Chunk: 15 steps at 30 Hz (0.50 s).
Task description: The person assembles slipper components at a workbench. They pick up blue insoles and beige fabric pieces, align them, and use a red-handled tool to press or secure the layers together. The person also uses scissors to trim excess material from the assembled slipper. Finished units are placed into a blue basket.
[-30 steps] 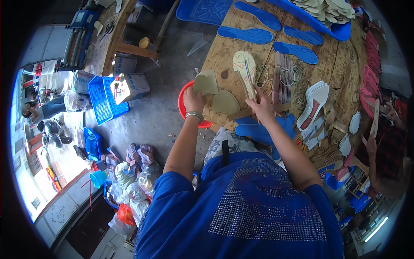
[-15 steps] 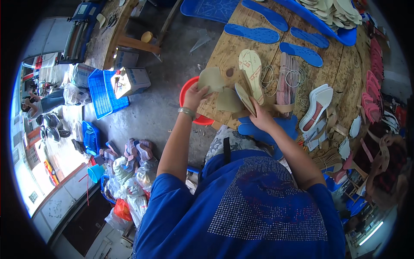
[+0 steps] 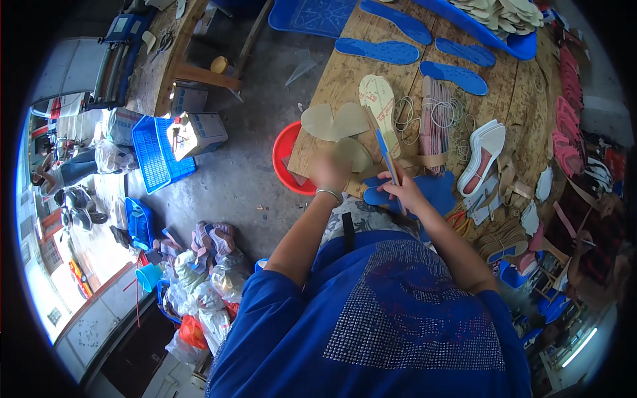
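Seen from above, a person's left hand presses a tan cut piece at the wooden table edge while the right hand grips a thin brush-like stick; pieces could slide off toward the red basin below.

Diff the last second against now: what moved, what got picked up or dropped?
The left hand came down from the tan cut pieces to the table's near edge. The right hand pulled back toward the body, bringing its thin stick-like tool with it. No clear pickup or drop. Tan insole, blue soles and red basin kept their places.
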Each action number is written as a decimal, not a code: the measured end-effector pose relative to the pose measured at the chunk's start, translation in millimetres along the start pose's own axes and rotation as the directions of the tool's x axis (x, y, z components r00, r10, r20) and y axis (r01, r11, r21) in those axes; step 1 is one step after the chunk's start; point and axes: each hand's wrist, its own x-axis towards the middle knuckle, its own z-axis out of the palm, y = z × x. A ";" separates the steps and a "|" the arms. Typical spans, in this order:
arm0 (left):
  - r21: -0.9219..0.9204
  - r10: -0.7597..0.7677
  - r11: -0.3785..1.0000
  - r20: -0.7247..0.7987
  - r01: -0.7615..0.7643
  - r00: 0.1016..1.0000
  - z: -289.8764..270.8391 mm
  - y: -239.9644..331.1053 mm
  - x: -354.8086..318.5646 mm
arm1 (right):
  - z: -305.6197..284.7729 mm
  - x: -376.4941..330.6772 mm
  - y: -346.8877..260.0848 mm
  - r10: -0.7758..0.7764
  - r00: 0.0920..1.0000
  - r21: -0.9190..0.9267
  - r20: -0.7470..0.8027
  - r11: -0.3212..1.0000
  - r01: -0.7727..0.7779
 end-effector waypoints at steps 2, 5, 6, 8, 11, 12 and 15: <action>-0.136 -0.001 0.991 0.108 0.015 0.994 12.1 -28.0 9.5 | 2.0 0.9 -5.1 0.010 1.000 0.071 0.003 0.997 -0.010; -0.503 0.004 0.857 0.230 0.116 0.973 13.5 -58.3 14.0 | 1.9 4.4 -11.9 0.002 1.000 0.064 -0.005 0.998 -0.001; -0.589 -0.020 0.783 0.297 0.200 0.955 0.4 -53.6 8.1 | 0.9 5.4 -13.6 -0.008 1.000 0.048 -0.018 0.999 0.009; -0.711 -0.049 0.656 0.294 0.253 0.955 -12.8 -61.5 -0.8 | 1.5 7.2 -16.7 -0.011 1.000 0.064 -0.006 0.998 0.011; -0.650 -0.048 0.756 0.056 0.073 0.997 -17.6 -73.6 -7.6 | 4.6 10.1 -12.5 -0.016 1.000 0.055 0.008 0.998 0.016; -0.456 -0.003 0.890 -0.039 -0.015 0.999 -19.5 -75.9 -9.4 | 5.5 11.3 -10.0 -0.018 1.000 0.048 0.012 0.999 0.017; 0.097 0.179 0.983 -0.297 -0.157 0.938 -49.3 -33.2 -19.0 | 10.8 15.6 -7.2 -0.036 0.999 -0.033 -0.016 0.999 0.035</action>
